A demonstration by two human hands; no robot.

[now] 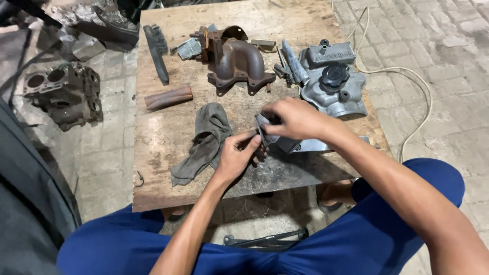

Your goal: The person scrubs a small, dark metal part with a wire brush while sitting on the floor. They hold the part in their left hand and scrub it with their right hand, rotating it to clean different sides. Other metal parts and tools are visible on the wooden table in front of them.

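Both my hands meet over the near middle of a worn wooden board (168, 137). My left hand (238, 154) pinches the near edge of a small grey metal part (293, 145) that lies on the board. My right hand (295, 119) is closed over the top of the same part, covering most of it. A crumpled grey rag (206, 142) lies just left of my left hand.
Farther back on the board lie a rusty cast elbow pipe (239, 63), a silver valve cover (333, 76), a wire brush (157, 51), a brown tube (168, 98) and small metal bits. An engine block (63, 94) sits on the paving at left. A white cable (407, 91) runs at right.
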